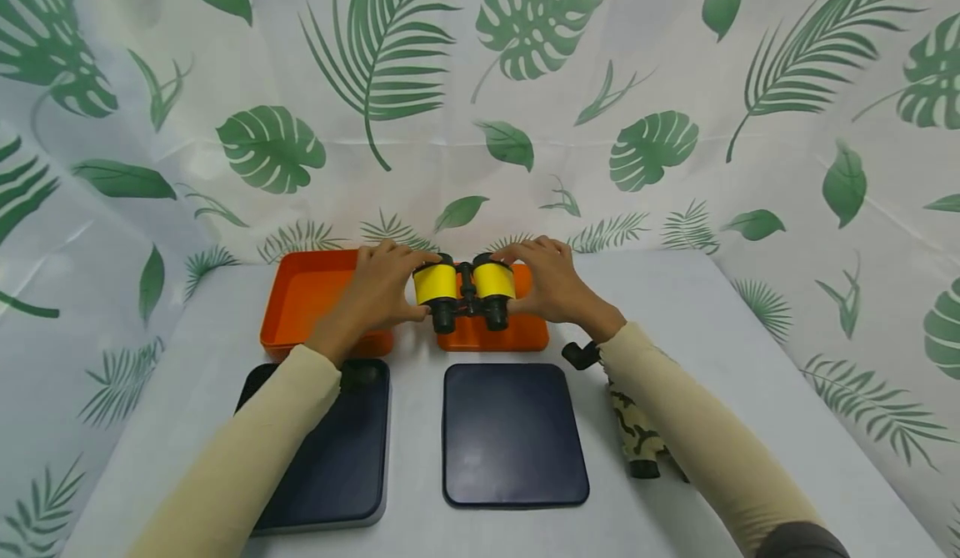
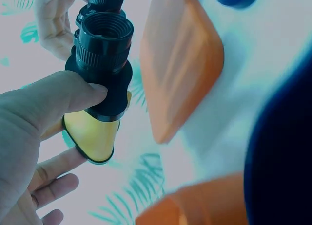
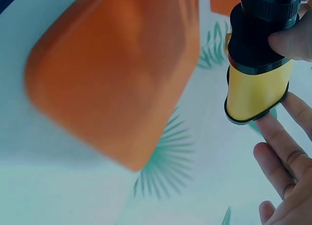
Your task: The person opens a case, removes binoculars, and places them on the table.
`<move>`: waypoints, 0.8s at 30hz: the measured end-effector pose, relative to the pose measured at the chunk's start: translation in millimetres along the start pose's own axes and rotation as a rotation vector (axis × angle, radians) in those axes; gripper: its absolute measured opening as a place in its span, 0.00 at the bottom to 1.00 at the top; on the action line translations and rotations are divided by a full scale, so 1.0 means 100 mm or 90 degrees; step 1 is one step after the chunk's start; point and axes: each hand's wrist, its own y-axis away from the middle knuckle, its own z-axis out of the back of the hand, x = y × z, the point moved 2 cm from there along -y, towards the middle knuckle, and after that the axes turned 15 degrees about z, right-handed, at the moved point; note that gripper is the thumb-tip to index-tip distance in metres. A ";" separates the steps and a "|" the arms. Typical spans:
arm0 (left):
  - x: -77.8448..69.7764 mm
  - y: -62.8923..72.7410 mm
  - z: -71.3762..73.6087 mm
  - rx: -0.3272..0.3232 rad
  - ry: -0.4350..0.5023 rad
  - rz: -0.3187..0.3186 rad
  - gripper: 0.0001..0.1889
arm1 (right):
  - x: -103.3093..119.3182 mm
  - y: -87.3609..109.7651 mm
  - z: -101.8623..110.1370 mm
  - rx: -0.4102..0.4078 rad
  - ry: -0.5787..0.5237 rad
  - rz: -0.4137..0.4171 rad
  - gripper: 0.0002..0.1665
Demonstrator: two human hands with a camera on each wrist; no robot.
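Yellow and black binoculars (image 1: 493,281) are held up between both hands, above an orange lid-like panel (image 1: 491,339) in the head view. My left hand (image 1: 381,287) pinches the left barrel, its thumb on the black eyepiece end and fingers at the far rim, as the left wrist view shows on the yellow barrel (image 2: 92,135). The right hand (image 1: 551,279) grips the other barrel the same way; in the right wrist view its thumb presses the black part and fingertips touch the lower rim of the yellow barrel (image 3: 256,93). The eyepieces face back toward me.
An orange tray (image 1: 300,299) stands at the back left, partly behind the left hand. In front lie a dark tray (image 1: 337,458) and a dark flat lid (image 1: 513,437). Camouflage-patterned binoculars (image 1: 636,424) lie on the right, partly under the right forearm. A leaf-print curtain (image 1: 450,149) hangs behind.
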 end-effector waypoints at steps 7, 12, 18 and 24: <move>-0.18 -0.07 -0.17 0.004 -0.005 -0.015 0.40 | -0.14 0.23 0.07 -0.006 -0.018 -0.011 0.41; -0.29 -0.12 -0.28 0.006 0.003 -0.019 0.40 | -0.25 0.36 0.10 -0.005 -0.009 -0.017 0.41; -0.44 -0.19 -0.39 0.002 0.006 -0.030 0.39 | -0.39 0.50 0.15 0.004 -0.003 -0.037 0.43; -0.59 -0.23 -0.52 0.001 0.017 -0.037 0.39 | -0.47 0.63 0.21 0.008 -0.004 -0.052 0.43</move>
